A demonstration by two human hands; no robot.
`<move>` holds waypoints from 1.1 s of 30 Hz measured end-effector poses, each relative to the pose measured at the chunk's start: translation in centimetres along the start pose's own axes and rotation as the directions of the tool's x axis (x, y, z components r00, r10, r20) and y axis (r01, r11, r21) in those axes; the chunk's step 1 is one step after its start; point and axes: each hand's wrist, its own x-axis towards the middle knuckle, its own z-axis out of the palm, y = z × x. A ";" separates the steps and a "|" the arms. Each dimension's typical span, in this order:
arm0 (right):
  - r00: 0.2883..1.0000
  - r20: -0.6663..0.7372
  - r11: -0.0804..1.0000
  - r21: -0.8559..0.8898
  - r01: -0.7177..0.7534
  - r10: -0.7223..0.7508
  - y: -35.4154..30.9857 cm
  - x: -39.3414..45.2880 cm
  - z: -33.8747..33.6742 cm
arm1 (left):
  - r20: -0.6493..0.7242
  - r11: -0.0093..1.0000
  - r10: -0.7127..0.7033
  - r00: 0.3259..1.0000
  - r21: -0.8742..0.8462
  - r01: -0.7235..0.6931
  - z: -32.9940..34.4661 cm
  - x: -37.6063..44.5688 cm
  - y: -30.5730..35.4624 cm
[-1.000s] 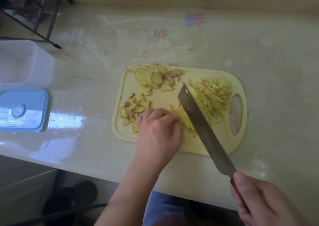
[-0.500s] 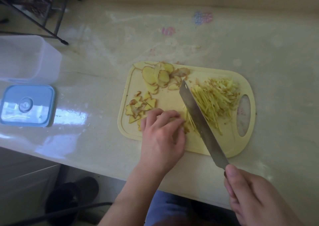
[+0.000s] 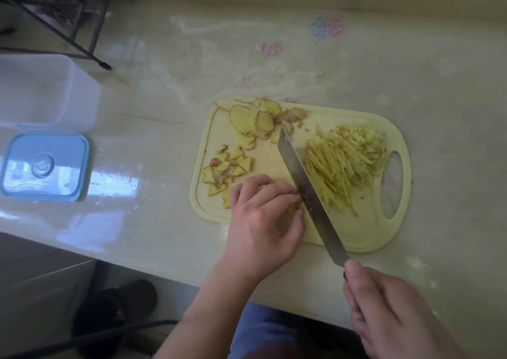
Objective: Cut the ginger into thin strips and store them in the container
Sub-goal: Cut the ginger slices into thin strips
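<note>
Landmark: pale yellow cutting board (image 3: pixel 354 232) lying flat on the beige countertop (image 3: pixel 274 65), handle cut-out at its right end.

Left hand (image 3: pixel 263 221) rests on the board's near-left part, fingers curled down over a small stack of ginger slices (image 3: pixel 292 209); the stack is mostly hidden under the fingers, only a sliver of yellow shows by the fingertips; grip: fingers bent and pressing that stack against the board.

Right hand (image 3: pixel 395 314) is off the board's near-right corner, over the counter edge, fingers wrapped round the knife handle, which is hidden inside the fist; grip: clenched on the knife (image 3: pixel 307 191); blade runs diagonally from the hand up to the board's middle, its edge down just beside the left fingertips; whether blade touches fingers, cannot tell.

Ginger strips (image 3: pixel 345 163): loose heap on the board's right half, right of the blade, reaching to the handle cut-out.

Uncut round slices (image 3: pixel 249 122): overlapping at the board's far-left corner; a few peel scraps beside them.

Trimmed pieces with skin (image 3: pixel 225 172): cluster at the board's left edge, just beyond the left hand.

Container (image 3: pixel 46 89): translucent, uncovered, well left of the board; its blue lid (image 3: pixel 45 166) lies flat on the counter on the container's near side.
</note>
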 end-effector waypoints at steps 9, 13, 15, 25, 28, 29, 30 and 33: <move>1.000 -0.017 0.998 0.061 0.013 -0.012 0.0 -0.1 -0.7 | -0.068 0.999 -0.006 0.998 0.035 0.009 0.1 0.0 -0.3; 1.000 -0.006 0.999 0.046 0.019 -0.018 -0.1 -0.2 -0.3 | -0.060 0.996 0.034 0.998 0.082 -0.029 0.4 0.2 -0.4; 1.000 -0.001 0.999 0.039 0.008 -0.008 -0.2 -0.3 -0.3 | -0.055 0.995 0.044 0.997 0.088 -0.039 0.4 0.2 -0.5; 0.999 -0.045 0.996 -0.089 0.021 -0.025 0.0 -0.2 -0.2 | -0.052 0.998 0.032 0.998 0.055 -0.029 0.7 0.7 -0.5; 0.996 -0.088 0.990 -0.140 0.018 -0.030 -0.3 -0.4 0.0 | -0.069 0.998 0.038 0.997 0.047 -0.035 0.9 0.7 -0.5; 0.995 -0.096 0.988 -0.155 0.012 -0.027 -0.3 -0.4 0.0 | -0.069 0.998 0.038 0.997 0.042 -0.035 1.0 0.6 -0.5; 0.996 -0.090 0.987 -0.163 0.007 -0.022 -0.2 -0.3 0.1 | -0.068 0.999 0.035 0.997 0.036 -0.032 1.0 0.6 -0.5; 1.000 -0.016 0.992 -0.120 0.022 -0.024 -0.1 0.6 0.0 | -0.068 0.999 0.025 0.997 0.024 -0.023 1.2 0.2 -0.5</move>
